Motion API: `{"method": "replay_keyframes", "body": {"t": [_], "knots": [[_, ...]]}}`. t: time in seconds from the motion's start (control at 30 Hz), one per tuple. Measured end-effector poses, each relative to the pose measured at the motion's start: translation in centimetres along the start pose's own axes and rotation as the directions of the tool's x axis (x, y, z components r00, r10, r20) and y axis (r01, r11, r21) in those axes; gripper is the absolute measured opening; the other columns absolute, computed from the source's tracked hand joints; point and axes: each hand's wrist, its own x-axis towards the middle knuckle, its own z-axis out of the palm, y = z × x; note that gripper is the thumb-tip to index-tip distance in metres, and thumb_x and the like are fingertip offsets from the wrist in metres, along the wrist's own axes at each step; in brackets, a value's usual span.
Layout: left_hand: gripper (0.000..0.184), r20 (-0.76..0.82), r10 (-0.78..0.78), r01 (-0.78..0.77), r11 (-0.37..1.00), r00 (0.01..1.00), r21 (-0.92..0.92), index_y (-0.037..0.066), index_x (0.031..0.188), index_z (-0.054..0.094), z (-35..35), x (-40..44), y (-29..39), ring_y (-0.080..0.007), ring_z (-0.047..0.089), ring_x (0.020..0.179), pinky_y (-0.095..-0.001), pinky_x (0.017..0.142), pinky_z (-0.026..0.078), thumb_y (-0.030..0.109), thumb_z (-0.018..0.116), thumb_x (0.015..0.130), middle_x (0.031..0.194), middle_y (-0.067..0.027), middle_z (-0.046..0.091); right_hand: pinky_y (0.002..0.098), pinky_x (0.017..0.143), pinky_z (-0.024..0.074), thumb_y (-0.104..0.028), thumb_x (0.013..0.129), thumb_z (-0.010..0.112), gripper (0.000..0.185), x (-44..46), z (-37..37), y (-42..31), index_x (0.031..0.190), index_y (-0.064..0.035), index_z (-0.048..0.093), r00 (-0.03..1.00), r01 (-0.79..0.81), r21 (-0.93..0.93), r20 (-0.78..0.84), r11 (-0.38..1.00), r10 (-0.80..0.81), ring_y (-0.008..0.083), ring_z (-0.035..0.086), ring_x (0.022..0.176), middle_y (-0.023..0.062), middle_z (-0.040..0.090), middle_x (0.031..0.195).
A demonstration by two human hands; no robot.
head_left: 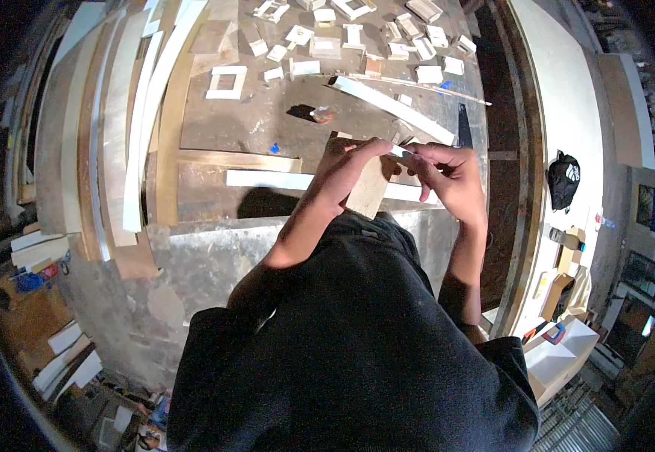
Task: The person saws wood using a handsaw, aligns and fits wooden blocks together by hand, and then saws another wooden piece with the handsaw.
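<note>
My left hand (346, 169) is closed around a pale flat wooden piece (369, 192) near the bench's front edge, its fingers mostly hidden. Its thumb side reaches a small white strip (400, 151) between my two hands. From the other side, my right hand (452, 175) pinches this strip between thumb and fingers. Behind the hands lies a long white-faced wood strip (267, 178) on the bench. A small round object (322, 114), too small to name, sits farther back.
Several small wooden frames (226, 83) and blocks are scattered over the far bench (260, 139). A slanting white strip (395, 109) lies beyond my hands. Long boards (120, 151) are stacked left. At right, a pale tabletop (561, 98) holds a black bag (563, 181) and an open box (568, 350).
</note>
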Motion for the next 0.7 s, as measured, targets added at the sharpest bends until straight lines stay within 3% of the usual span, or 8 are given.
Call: {"method": "replay_keyframes", "body": {"t": [0.17, 0.27, 0.3, 0.37, 0.4, 0.47, 0.63, 0.7], "knots": [[0.025, -0.063, 0.063, -0.064, 0.998, 0.996, -0.017, 0.001, 0.085, 0.073, -0.9, -0.3, -0.5, -0.0107, 0.063, 0.068, -0.0286, 0.062, 0.048, 0.026, 0.070, 0.087, 0.075, -0.0057, 0.069, 0.0248, 0.048, 0.0475, -0.005, 0.095, 0.062, 0.019, 0.2, 1.3, 0.4, 0.107, 0.0042, 0.073, 1.000, 0.021, 0.039, -0.014, 0.999, -0.020, 0.0080, 0.056, 0.050, 0.0090, 0.071, 0.079], [0.024, -0.139, 0.228, -0.211, 0.969, 0.964, 0.127, 0.000, 0.089, 0.073, -1.5, -0.3, -1.0, -0.0075, 0.060, 0.065, -0.0264, 0.059, 0.046, 0.024, 0.070, 0.088, 0.072, -0.0030, 0.067, 0.0252, 0.056, 0.0508, -0.004, 0.091, 0.066, 0.020, 0.4, 2.0, 0.2, 0.109, 0.0022, 0.073, 0.999, -0.037, 0.054, -0.024, 0.998, 0.039, 0.0080, 0.061, 0.062, 0.0084, 0.072, 0.080], [0.024, -0.138, 0.230, -0.213, 0.969, 0.963, 0.129, 0.000, 0.089, 0.073, -1.4, -0.8, -0.6, -0.0075, 0.060, 0.065, -0.0264, 0.059, 0.046, 0.024, 0.070, 0.088, 0.072, -0.0030, 0.067, 0.0259, 0.063, 0.0530, -0.004, 0.088, 0.069, 0.026, 0.6, 2.4, 0.4, 0.113, 0.0002, 0.072, 0.996, 0.035, -0.066, -0.084, 0.997, -0.041, 0.0092, 0.062, 0.072, 0.0095, 0.072, 0.092], [0.022, -0.100, 0.502, -0.395, 0.774, 0.859, 0.495, -0.001, 0.095, 0.071, -0.9, -2.2, 0.6, -0.0051, 0.056, 0.061, -0.0243, 0.055, 0.043, 0.019, 0.072, 0.088, 0.067, -0.0009, 0.065, 0.0267, 0.071, 0.0551, -0.004, 0.085, 0.072, 0.032, 0.7, 3.1, 0.0, 0.117, -0.0019, 0.071, 0.982, 0.103, -0.187, -0.137, 0.977, -0.130, 0.0104, 0.064, 0.082, 0.0107, 0.072, 0.103], [0.025, -0.057, 0.680, -0.523, 0.612, 0.731, 0.593, -0.003, 0.102, 0.068, -0.8, -2.2, 0.3, -0.0040, 0.053, 0.057, -0.0228, 0.051, 0.041, 0.016, 0.073, 0.086, 0.062, -0.0006, 0.061, 0.0276, 0.078, 0.0550, -0.004, 0.082, 0.074, 0.040, 0.6, 3.7, -1.0, 0.122, -0.0040, 0.069, 0.962, 0.147, -0.171, -0.205, 0.974, -0.181, 0.0124, 0.063, 0.094, 0.0110, 0.067, 0.116], [0.035, 0.000, 0.747, -0.550, 0.490, 0.665, 0.677, -0.004, 0.109, 0.066, -0.8, -2.6, 0.3, -0.0120, 0.056, 0.056, -0.0279, 0.058, 0.047, 0.017, 0.075, 0.083, 0.060, -0.0060, 0.058, 0.0294, 0.090, 0.0542, -0.002, 0.078, 0.077, 0.056, 0.8, 3.6, -0.7, 0.132, -0.0084, 0.064, 0.920, 0.282, -0.196, -0.223, 0.939, -0.323, 0.0177, 0.059, 0.116, 0.0120, 0.052, 0.140], [0.044, 0.107, 0.881, -0.615, 0.230, 0.460, 0.754, -0.002, 0.115, 0.064, -0.6, -3.0, 0.5, -0.0293, 0.064, 0.071, -0.0381, 0.070, 0.052, 0.018, 0.076, 0.078, 0.079, -0.0140, 0.065, 0.0296, 0.088, 0.0555, -0.002, 0.083, 0.075, 0.049, 1.0, 4.4, -0.2, 0.130, -0.0054, 0.064, 0.832, 0.385, -0.141, -0.374, 0.912, -0.409, 0.0187, 0.059, 0.119, 0.0110, 0.058, 0.134], [0.049, 0.167, 0.925, -0.654, 0.106, 0.342, 0.749, -0.001, 0.117, 0.064, -0.7, -3.0, 0.7, -0.0348, 0.065, 0.083, -0.0412, 0.075, 0.053, 0.019, 0.077, 0.074, 0.095, -0.0167, 0.068, 0.0295, 0.087, 0.0564, -0.011, 0.092, 0.070, 0.039, 1.1, 5.0, 0.3, 0.129, 0.0002, 0.063, 0.879, 0.175, 0.336, -0.477, 0.925, 0.008, 0.0181, 0.063, 0.112, 0.0098, 0.064, 0.124]]}}
